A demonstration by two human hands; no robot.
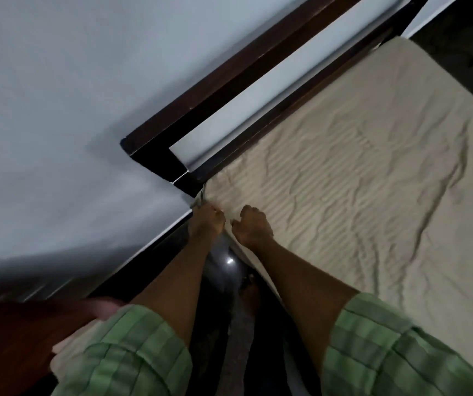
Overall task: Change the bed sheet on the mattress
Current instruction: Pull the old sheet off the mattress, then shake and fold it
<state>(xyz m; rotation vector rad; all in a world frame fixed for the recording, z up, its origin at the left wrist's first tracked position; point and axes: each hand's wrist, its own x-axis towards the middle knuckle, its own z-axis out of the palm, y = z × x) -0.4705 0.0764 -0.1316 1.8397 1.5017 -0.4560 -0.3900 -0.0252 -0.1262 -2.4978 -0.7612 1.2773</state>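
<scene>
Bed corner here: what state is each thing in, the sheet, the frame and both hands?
Beige sheet: spread over the mattress, wrinkled, gathered at the near corner.
Left hand: fingers curled, gripping the sheet at the corner.
Right hand: fist closed on the sheet's edge.
Dark wooden bed frame: against the wall, uncovered.
</scene>
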